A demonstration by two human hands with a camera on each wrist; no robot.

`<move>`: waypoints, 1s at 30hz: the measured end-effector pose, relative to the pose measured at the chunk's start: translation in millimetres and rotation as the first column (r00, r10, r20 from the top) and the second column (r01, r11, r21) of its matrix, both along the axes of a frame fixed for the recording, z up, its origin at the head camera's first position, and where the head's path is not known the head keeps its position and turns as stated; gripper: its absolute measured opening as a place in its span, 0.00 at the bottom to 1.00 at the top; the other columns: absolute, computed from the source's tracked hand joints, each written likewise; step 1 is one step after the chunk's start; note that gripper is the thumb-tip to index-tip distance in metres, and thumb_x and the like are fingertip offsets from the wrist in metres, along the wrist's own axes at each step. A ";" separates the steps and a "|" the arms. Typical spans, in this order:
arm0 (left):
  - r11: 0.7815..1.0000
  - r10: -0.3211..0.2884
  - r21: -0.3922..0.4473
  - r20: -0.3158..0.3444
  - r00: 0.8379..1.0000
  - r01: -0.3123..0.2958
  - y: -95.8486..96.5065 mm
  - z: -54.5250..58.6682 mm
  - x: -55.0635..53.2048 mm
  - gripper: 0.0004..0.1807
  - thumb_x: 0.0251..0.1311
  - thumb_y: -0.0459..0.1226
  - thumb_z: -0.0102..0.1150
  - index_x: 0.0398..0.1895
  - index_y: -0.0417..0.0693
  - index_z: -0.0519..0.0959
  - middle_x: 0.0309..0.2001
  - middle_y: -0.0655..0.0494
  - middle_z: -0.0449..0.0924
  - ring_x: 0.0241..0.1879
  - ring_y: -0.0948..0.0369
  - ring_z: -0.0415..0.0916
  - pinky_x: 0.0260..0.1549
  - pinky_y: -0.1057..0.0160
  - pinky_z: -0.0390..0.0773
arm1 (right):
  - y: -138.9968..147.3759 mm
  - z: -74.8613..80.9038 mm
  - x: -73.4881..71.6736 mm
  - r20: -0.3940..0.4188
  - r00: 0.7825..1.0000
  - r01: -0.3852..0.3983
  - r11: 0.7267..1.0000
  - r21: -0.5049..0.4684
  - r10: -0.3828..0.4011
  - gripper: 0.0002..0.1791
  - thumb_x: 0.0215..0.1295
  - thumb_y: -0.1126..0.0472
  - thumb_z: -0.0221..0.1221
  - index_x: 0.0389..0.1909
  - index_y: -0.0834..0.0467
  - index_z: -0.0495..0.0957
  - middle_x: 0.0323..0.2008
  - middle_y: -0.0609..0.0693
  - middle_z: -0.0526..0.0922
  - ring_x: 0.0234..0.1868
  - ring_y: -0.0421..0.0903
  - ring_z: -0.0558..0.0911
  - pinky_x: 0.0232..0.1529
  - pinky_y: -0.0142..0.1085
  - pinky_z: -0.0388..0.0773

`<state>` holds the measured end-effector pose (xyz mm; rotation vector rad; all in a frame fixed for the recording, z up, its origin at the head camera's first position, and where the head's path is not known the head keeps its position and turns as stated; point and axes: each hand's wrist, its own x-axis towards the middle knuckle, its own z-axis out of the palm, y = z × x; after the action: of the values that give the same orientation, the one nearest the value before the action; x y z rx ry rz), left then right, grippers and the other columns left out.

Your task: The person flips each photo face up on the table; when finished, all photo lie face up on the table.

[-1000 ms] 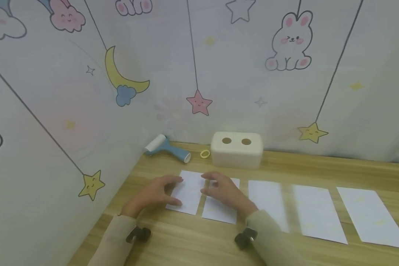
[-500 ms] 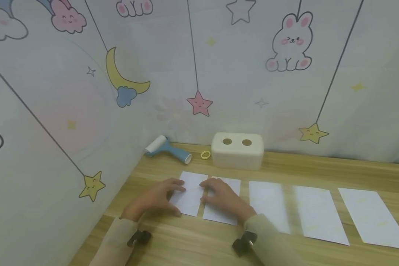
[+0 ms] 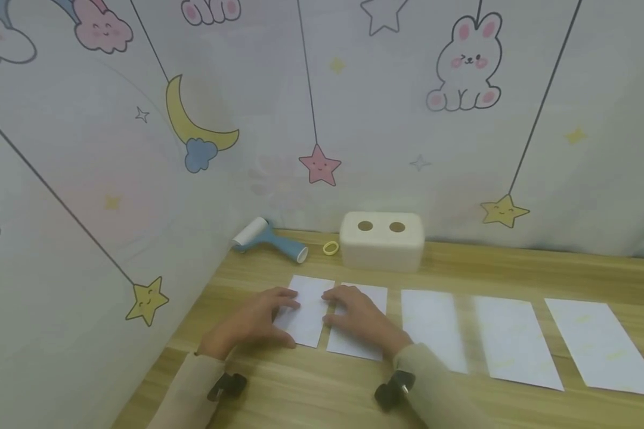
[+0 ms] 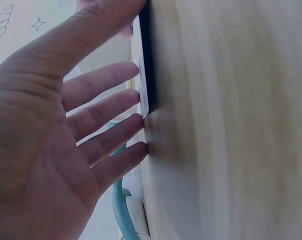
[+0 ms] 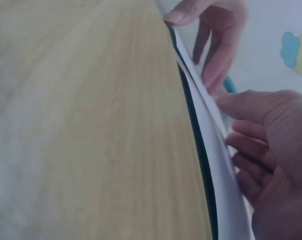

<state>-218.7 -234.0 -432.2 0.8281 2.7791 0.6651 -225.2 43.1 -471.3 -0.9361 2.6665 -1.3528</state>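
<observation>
A row of white rectangular sheets lies on the wooden table. At the leftmost sheet (image 3: 308, 319), my left hand (image 3: 249, 322) rests along the left side, fingertips on its surface and thumb at its near edge. My right hand (image 3: 365, 316) reaches across the second sheet (image 3: 349, 345), its fingertips at the first sheet's right edge. Both hands have relaxed, spread fingers with nothing gripped. In the left wrist view, the fingertips (image 4: 138, 121) meet the edge of a sheet. The right wrist view has the right thumb (image 5: 231, 102) at the white surface, above a dark lower edge.
Further right lie a third sheet (image 3: 429, 322), a fourth (image 3: 510, 339) and a fifth (image 3: 601, 345). Behind them stand a white box (image 3: 382, 250) with two round holes, a yellow ring (image 3: 330, 248) and a blue-handled lint roller (image 3: 271, 239). Printed curtains (image 3: 322, 107) border the table.
My left hand's fingers and thumb have come slightly nearer along the leftmost sheet. The right hand's fingertips have shifted slightly nearer and left. The sheets stay in place.
</observation>
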 end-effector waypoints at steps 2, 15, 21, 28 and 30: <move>1.000 -0.002 0.009 -0.005 1.000 0.002 -1.1 -0.1 -0.2 0.40 0.44 0.53 0.86 0.61 0.45 0.85 0.71 0.46 0.75 0.72 0.42 0.70 0.69 0.41 0.69 | 0.2 0.9 0.1 0.013 1.000 0.005 1.000 0.002 -0.005 0.22 0.68 0.61 0.70 0.60 0.63 0.82 0.61 0.58 0.83 0.66 0.60 0.77 0.71 0.56 0.68; 0.978 -0.017 0.209 0.080 0.997 0.000 -17.8 -10.3 -6.9 0.31 0.55 0.54 0.80 0.58 0.47 0.87 0.71 0.51 0.77 0.74 0.42 0.67 0.72 0.37 0.64 | -0.9 0.6 -0.2 -0.001 1.000 0.021 0.999 0.028 -0.021 0.21 0.66 0.64 0.70 0.59 0.62 0.83 0.60 0.58 0.84 0.67 0.61 0.77 0.72 0.56 0.67; 0.976 -0.030 0.216 0.090 0.996 0.010 -17.2 -7.6 -8.1 0.31 0.55 0.53 0.80 0.57 0.47 0.87 0.71 0.50 0.76 0.74 0.41 0.66 0.72 0.36 0.63 | -3.1 1.0 1.7 0.006 0.999 0.050 0.999 -0.008 -0.050 0.22 0.63 0.61 0.73 0.58 0.62 0.83 0.59 0.58 0.84 0.65 0.60 0.78 0.70 0.55 0.69; 0.975 -0.029 0.224 0.119 0.992 0.002 -16.7 -4.3 -5.4 0.31 0.54 0.52 0.82 0.58 0.47 0.87 0.71 0.49 0.76 0.74 0.41 0.66 0.72 0.37 0.64 | -8.4 -0.7 3.8 -0.022 0.993 0.117 0.988 -0.102 -0.120 0.21 0.63 0.60 0.75 0.55 0.61 0.84 0.55 0.55 0.85 0.62 0.56 0.81 0.67 0.51 0.74; 0.974 -0.002 0.225 0.152 0.988 -0.033 -15.2 -3.0 -4.3 0.28 0.59 0.53 0.78 0.58 0.50 0.87 0.71 0.51 0.76 0.75 0.43 0.66 0.72 0.38 0.64 | -10.6 -0.8 4.6 -0.044 0.990 0.124 0.983 -0.139 -0.131 0.21 0.62 0.60 0.76 0.54 0.61 0.84 0.54 0.54 0.85 0.59 0.55 0.82 0.64 0.50 0.77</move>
<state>-223.0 -249.3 -435.2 0.7602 2.6084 1.0196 -220.5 32.5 -472.1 -0.8359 2.7464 -1.5745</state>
